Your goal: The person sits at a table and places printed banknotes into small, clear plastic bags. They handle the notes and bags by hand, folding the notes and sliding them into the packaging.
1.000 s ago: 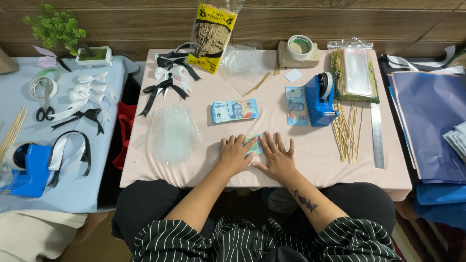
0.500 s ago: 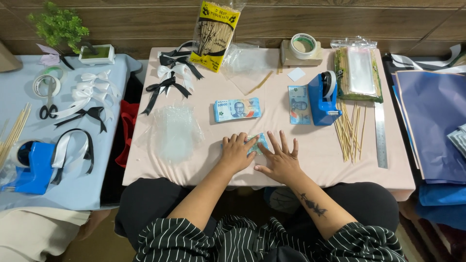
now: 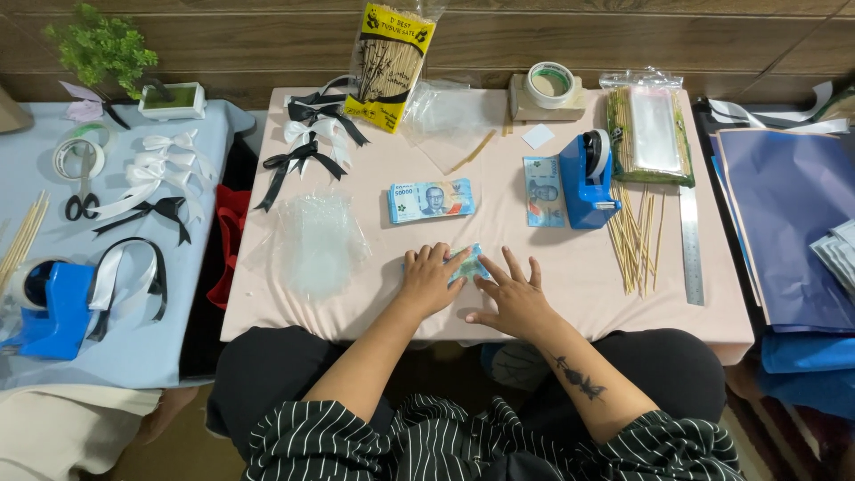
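Both hands barely shifted, left hand (image 3: pixel 428 281), right hand (image 3: pixel 511 297) pressing folded banknote (image 3: pixel 469 264) between fingertips

A low bench (image 3: pixel 570 307) under a pale pink cloth stands against a dark wood-plank wall (image 3: pixel 267 40), beyond the fingers. Left of them sits a second bench (image 3: pixel 134 356) covered in light blue. Even, soft light.

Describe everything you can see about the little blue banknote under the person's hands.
The blue banknote lies flat on the pink tablecloth near the table's front edge. It looks like thin paper or polymer, bluish-green, apparently folded or creased, though most of it is hidden. The left hand presses on its left part with curled fingers; the right hand, fingers spread, touches its right edge with the fingertips. Only a small angled piece shows between them.
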